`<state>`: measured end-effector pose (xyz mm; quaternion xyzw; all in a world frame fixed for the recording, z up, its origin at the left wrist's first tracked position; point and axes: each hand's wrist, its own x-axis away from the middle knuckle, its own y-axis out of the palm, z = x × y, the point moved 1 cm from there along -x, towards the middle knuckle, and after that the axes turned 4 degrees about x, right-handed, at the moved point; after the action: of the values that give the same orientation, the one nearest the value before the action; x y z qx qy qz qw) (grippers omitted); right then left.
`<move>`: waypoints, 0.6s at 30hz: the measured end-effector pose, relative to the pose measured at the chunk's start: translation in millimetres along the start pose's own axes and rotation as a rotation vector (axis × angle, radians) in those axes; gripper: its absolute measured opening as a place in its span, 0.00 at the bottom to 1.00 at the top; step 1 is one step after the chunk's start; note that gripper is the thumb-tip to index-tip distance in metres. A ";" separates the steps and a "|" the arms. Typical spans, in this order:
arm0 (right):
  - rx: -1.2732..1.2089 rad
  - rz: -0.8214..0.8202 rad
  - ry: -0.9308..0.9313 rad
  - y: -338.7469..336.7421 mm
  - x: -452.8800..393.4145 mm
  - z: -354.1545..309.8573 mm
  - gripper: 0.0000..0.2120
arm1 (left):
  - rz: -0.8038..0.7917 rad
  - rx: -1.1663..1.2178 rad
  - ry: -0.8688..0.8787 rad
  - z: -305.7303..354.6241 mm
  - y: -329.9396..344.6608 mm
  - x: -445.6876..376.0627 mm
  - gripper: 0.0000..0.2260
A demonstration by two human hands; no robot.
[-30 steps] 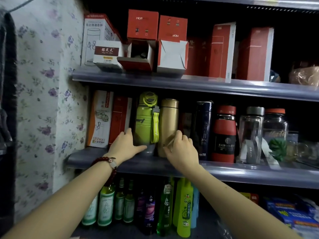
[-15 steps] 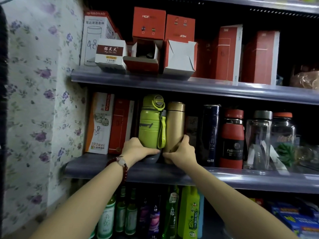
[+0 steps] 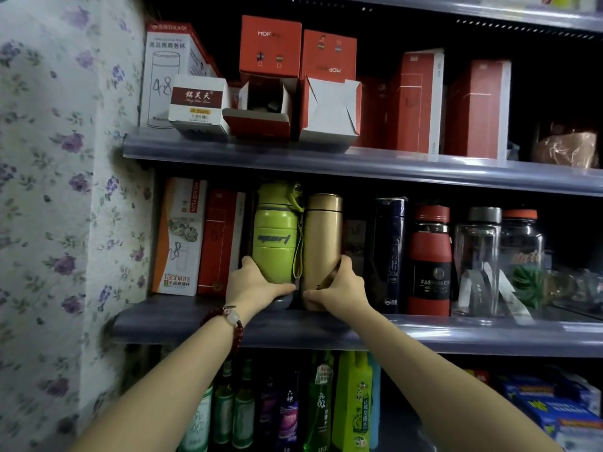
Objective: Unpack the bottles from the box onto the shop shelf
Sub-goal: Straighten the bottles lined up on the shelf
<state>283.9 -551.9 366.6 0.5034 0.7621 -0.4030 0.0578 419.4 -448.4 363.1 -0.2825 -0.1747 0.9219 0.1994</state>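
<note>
- The left hand (image 3: 253, 283) wraps the lower body of the green sport bottle (image 3: 276, 234), its grip clamped around it, thumb across the front just above the grey base.
- The right hand (image 3: 339, 287) is clamped on the lower part of the gold flask (image 3: 321, 243), fingers on its right side, thumb low across the front.
- Both bottles stand upright on the middle shelf (image 3: 489, 334), side by side and touching or nearly so, just right of the red carton (image 3: 222, 243).
- To their right a navy flask (image 3: 388, 252), a red flask (image 3: 429, 259) and clear glass bottles (image 3: 478, 259) already stand in a row along the same shelf.
- On the upper shelf (image 3: 391, 164) two red boxes lie with flaps open; one open red box (image 3: 261, 107) shows something dark inside, too dim to name.
- Judging by this, placing is well along: these two look set and are only being lined up.
- Whether any bottles are left to unpack cannot be told, as closed cartons hide their contents.
</note>
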 end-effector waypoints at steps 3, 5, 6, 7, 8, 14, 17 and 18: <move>-0.001 -0.004 0.002 -7.6 0.9 2.9 0.37 | -0.021 0.038 0.014 -0.5 -2.6 -3.2 0.35; -0.001 -0.008 0.002 -13.9 1.7 5.9 0.36 | -0.054 0.063 0.030 1.2 -2.9 -4.9 0.36; -0.002 -0.011 0.000 -16.9 2.4 6.5 0.35 | -0.079 0.070 0.032 3.3 -1.6 -4.8 0.37; -0.001 -0.012 -0.004 -19.5 3.7 7.1 0.35 | -0.101 0.075 0.034 5.4 -0.2 -4.2 0.39; -0.001 -0.013 -0.005 -21.0 4.4 8.2 0.34 | -0.112 0.073 0.042 7.5 0.7 -3.6 0.41; -0.011 -0.022 -0.007 -27.9 9.9 12.5 0.32 | -0.157 0.032 0.102 7.2 -4.1 2.7 0.43; -0.014 -0.034 -0.005 -28.2 12.7 10.1 0.34 | -0.169 -0.007 0.135 9.6 -8.7 4.0 0.47; -0.018 -0.028 0.003 -26.3 13.5 9.6 0.36 | -0.174 -0.014 0.141 11.1 -9.5 5.1 0.47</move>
<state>252.9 -553.0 368.1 0.4928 0.7729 -0.3960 0.0555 411.5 -440.2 373.5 -0.3316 -0.1904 0.8779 0.2883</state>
